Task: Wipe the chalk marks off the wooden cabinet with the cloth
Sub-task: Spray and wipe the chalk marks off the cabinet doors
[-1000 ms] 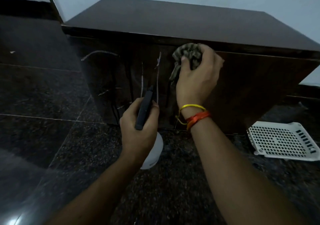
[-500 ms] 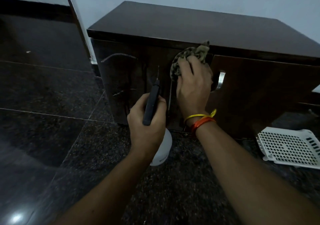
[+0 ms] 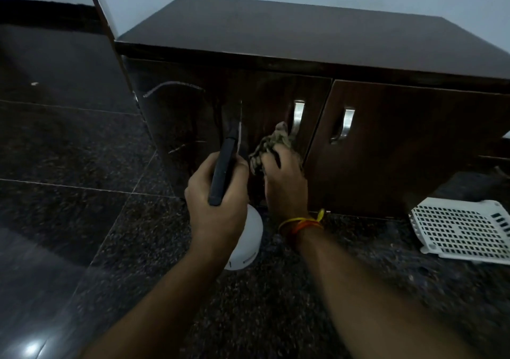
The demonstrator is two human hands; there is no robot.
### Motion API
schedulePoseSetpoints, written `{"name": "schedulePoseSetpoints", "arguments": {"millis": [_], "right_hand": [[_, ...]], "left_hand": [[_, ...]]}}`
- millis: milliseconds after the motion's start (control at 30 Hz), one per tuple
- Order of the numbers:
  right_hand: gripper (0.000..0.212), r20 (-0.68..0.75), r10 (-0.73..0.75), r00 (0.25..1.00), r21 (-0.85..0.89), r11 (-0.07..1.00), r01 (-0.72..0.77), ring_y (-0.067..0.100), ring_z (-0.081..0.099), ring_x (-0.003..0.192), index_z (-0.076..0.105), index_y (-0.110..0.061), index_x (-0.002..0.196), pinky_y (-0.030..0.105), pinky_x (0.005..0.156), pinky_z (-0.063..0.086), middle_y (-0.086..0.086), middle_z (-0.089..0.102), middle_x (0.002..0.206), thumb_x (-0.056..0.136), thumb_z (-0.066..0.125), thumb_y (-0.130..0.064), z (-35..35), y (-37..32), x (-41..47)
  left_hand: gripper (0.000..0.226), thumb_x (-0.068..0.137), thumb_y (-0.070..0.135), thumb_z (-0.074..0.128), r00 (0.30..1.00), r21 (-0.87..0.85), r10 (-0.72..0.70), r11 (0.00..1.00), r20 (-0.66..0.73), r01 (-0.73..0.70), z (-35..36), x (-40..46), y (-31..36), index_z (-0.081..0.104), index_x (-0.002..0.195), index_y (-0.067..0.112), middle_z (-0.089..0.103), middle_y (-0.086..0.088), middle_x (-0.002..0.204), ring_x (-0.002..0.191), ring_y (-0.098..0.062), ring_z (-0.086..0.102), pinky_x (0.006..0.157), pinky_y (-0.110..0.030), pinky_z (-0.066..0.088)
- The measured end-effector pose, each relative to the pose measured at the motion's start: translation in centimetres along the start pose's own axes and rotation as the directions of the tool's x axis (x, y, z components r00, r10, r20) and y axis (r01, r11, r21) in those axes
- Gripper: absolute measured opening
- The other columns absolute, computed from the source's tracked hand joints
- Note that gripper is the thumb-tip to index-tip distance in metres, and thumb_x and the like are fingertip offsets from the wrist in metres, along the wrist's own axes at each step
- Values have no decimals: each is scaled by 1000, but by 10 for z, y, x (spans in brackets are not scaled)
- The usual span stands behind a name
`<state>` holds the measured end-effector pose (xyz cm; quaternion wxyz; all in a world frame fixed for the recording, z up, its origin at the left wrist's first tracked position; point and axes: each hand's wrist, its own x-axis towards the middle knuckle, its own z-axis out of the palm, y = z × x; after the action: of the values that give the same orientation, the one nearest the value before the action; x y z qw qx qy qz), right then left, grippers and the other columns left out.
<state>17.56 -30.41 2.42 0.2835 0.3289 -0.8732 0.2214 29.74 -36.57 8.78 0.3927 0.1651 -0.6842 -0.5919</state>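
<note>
Both bare forearms reach forward from the bottom edge. The left hand (image 3: 218, 207) is curled in a closed grip, knuckles up. The right hand (image 3: 285, 182) is bunched tight, its fingertips seemingly tucked under, blurred in dim light

Bare forearms; yellow and orange threads (image 3: 300, 225) circle the right wrist.

The floor (image 3: 82, 207) is dark polished stone, speckled, with thin pale joints between large tiles. The wooden cabinet (image 3: 303, 41) stands on it at the far side, against the wall. At the right, near the cabinet's corner, a white perforated plastic tray (image 3: 463, 231) lies flat on the floor. A small white scrap (image 3: 35, 84) lies far left
</note>
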Motion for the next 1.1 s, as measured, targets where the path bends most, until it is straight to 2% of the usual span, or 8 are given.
{"name": "schedulePoseSetpoints", "arguments": {"millis": [100, 333, 433, 600, 800, 900, 1000, 1100], "right_hand": [[30, 49, 126, 991, 64, 990, -129, 38, 56, 104, 60, -7, 101, 45, 66, 58, 20, 55, 117, 73, 67, 3, 7, 5, -10], [27, -132, 222, 966, 263, 948, -181, 34, 57, 105, 61, -5, 102, 35, 82, 51, 17, 57, 112, 76, 64, 4, -5, -8, 10], [26, -129, 232, 964, 299, 936, -185, 34, 58, 107, 61, -4, 103, 37, 85, 52, 17, 58, 116, 77, 63, 2, -5, -12, 9], [22, -224, 237, 945, 391, 910, -136, 35, 59, 107, 61, -3, 100, 33, 77, 52, 21, 56, 122, 79, 62, 2, -17, -30, 23], [19, -303, 222, 927, 412, 907, -83, 37, 55, 114, 59, 2, 98, 34, 85, 52, 26, 51, 125, 80, 60, 7, -34, -37, 49], [19, -221, 188, 957, 377, 921, -94, 40, 55, 112, 55, -2, 98, 39, 80, 56, 25, 50, 126, 80, 58, 6, -20, -30, 35], [27, -51, 139, 989, 307, 944, -117, 40, 54, 113, 47, -8, 103, 43, 78, 56, 23, 50, 126, 80, 59, 2, 3, -12, 3], [22, 9, 250, 968, 299, 923, -242, 36, 55, 110, 52, -4, 97, 42, 81, 54, 19, 50, 123, 78, 62, 3, 6, 4, -16]], "left_hand": [[21, 95, 21, 55, 1000, 23, -2, 1000, 3, 2, -2, 0, -6, 59, 80, 7, 49, -24, 64, 59, -44, 48, 52, -47, 42], [23, 96, 18, 55, 1000, 12, 4, 1000, -5, -4, 1, 2, -7, 57, 80, 1, 47, -28, 64, 59, -45, 46, 51, -45, 41], [21, 96, 17, 56, 1000, 8, 6, 1000, -17, -5, 5, 2, -7, 59, 82, 2, 47, -26, 64, 59, -44, 46, 50, -41, 41], [22, 98, 10, 55, 998, 18, 33, 999, -46, -32, 7, 5, -5, 56, 80, -3, 47, -28, 65, 60, -44, 46, 50, -38, 40], [24, 97, 12, 55, 996, 38, 55, 998, -74, -52, 2, 8, -6, 55, 77, -2, 47, -29, 64, 59, -43, 47, 47, -36, 39], [23, 97, 12, 55, 997, 27, 44, 999, -68, -42, 1, 7, -6, 55, 79, -2, 47, -30, 64, 58, -44, 47, 47, -35, 40], [22, 98, 9, 55, 998, 22, 26, 999, -55, -25, 1, 6, -5, 56, 80, -4, 46, -29, 63, 58, -44, 46, 47, -35, 40], [21, 98, 8, 55, 998, 18, 16, 1000, -53, -15, 1, 5, -3, 57, 81, -5, 46, -28, 62, 57, -42, 47, 47, -28, 42]]}}
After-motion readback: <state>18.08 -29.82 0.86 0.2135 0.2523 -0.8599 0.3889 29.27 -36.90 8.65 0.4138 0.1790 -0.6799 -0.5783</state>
